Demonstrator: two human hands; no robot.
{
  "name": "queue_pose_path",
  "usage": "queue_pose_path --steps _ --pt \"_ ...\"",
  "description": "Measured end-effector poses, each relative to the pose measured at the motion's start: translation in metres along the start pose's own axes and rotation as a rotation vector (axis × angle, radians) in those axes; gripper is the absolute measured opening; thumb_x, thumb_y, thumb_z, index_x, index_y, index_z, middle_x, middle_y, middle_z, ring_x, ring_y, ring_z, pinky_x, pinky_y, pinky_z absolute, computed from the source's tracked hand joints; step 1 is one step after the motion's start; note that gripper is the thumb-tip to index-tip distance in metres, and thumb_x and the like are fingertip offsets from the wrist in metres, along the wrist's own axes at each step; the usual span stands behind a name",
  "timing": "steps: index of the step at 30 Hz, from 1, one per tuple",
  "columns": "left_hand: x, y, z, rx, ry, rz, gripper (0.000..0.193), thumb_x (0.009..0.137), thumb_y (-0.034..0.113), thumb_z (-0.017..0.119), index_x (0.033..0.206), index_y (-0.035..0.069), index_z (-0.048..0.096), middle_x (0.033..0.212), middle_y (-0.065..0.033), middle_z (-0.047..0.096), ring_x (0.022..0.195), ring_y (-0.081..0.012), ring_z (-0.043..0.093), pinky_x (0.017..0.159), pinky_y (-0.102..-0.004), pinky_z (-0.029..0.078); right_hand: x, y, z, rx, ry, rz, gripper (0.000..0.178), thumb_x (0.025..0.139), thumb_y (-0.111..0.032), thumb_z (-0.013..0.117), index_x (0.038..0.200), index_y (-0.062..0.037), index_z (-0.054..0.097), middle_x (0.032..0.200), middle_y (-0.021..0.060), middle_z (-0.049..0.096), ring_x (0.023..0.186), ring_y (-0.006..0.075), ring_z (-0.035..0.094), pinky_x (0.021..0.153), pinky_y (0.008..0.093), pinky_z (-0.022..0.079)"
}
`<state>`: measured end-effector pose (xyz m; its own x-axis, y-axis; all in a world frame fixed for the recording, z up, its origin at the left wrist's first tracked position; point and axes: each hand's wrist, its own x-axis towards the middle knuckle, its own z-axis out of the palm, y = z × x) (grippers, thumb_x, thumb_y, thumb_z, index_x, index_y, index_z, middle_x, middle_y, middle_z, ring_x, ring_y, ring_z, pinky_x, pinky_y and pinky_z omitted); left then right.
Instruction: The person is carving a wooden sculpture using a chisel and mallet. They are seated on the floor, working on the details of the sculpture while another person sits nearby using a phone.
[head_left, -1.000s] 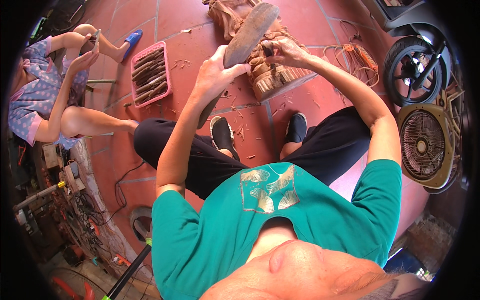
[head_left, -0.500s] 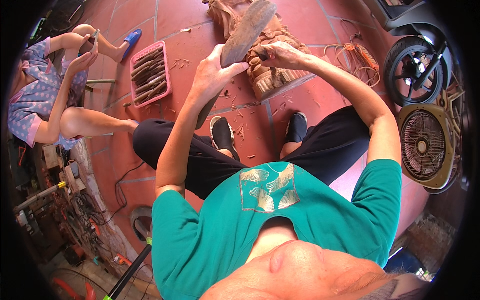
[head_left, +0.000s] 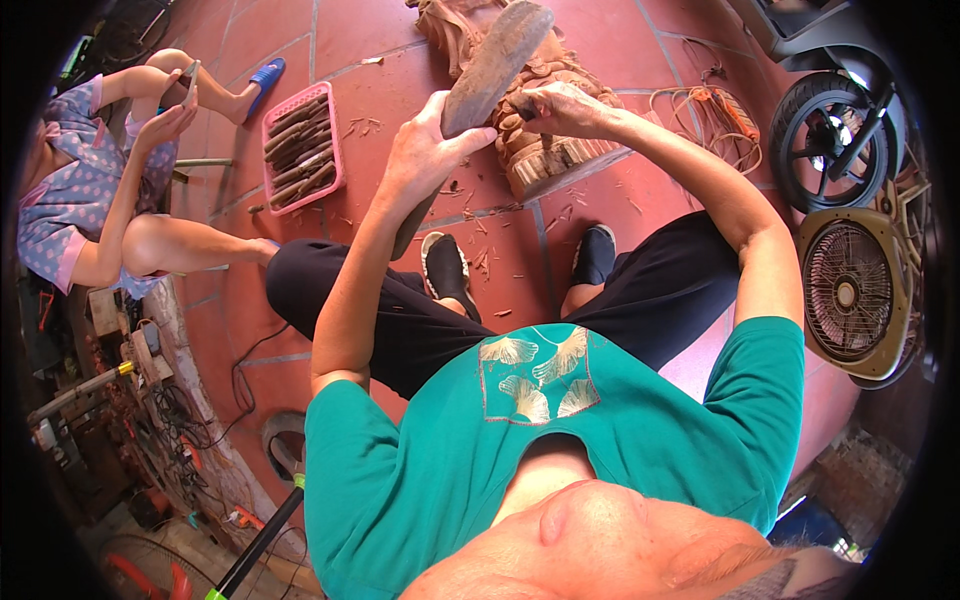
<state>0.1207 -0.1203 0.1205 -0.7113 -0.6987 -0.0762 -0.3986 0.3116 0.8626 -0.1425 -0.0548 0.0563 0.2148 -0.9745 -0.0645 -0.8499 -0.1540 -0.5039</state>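
My left hand (head_left: 420, 150) is closed around a long, flat, greyish-brown wooden club (head_left: 495, 70), which slants up and away to the right, its lower end hanging beneath my wrist. Beyond my feet, a carved reddish-brown wooden sculpture (head_left: 550, 165) lies on the floor, its flat base toward me. The club hides part of it. My right hand (head_left: 565, 108) is closed over the carving, with a short dark tool (head_left: 525, 115) pinched at its fingertips; most of that tool is hidden.
A pink basket (head_left: 341, 168) of several wooden-handled tools stands left of the carving. Wood shavings (head_left: 480, 262) litter the red tiles. A seated person (head_left: 75, 190) holds a phone at the left. An orange power tool (head_left: 730, 112) with cord, a motorbike wheel (head_left: 828, 140) and a fan (head_left: 850, 290) are at the right.
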Motion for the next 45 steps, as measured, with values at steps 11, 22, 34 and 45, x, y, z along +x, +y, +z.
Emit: queue_pose_path --steps 11,22,34,45 --pt "-0.007 -0.026 0.034 0.056 -0.094 -0.028 0.063 0.084 0.044 0.077 0.123 0.000 0.056 0.100 -0.0241 0.071 0.090 -0.0304 0.072 0.081 -0.0414 0.055 0.001 0.000 0.006 0.009 0.071 -0.059 0.034 0.085 -0.028 0.073 0.102 -0.0003 0.065 0.079 0.0167 0.065 0.075 0.0316 0.067 0.071 0.0440 0.053" --pt "-0.028 -0.022 0.048 -0.519 0.052 -0.109 0.039 0.092 0.028 0.075 0.116 0.003 0.057 0.076 0.0001 0.058 0.060 -0.0066 0.054 0.052 -0.0246 0.046 0.001 0.032 0.010 0.151 0.229 -0.013 0.029 0.087 -0.025 0.071 0.106 -0.0054 0.062 0.074 0.0160 0.066 0.067 0.0299 0.066 0.064 0.0424 0.050" --pt "-0.033 -0.021 0.053 -0.581 0.120 -0.026 0.033 0.092 0.023 0.076 0.109 0.005 0.055 0.070 0.0010 0.055 0.051 -0.0064 0.052 0.044 -0.0233 0.043 0.009 0.006 0.017 0.030 0.061 0.008 0.033 0.084 -0.026 0.075 0.101 0.0001 0.065 0.081 0.0210 0.067 0.073 0.0334 0.068 0.067 0.0450 0.052" --pt "-0.029 -0.051 0.065 -0.075 0.189 0.032 0.034 0.092 0.024 0.076 0.111 0.004 0.055 0.073 -0.0008 0.059 0.055 -0.0067 0.054 0.046 -0.0246 0.044 0.013 -0.014 0.012 0.065 -0.001 -0.071 0.028 0.083 -0.019 0.072 0.103 -0.0007 0.065 0.079 0.0204 0.067 0.071 0.0383 0.068 0.067 0.0464 0.053"
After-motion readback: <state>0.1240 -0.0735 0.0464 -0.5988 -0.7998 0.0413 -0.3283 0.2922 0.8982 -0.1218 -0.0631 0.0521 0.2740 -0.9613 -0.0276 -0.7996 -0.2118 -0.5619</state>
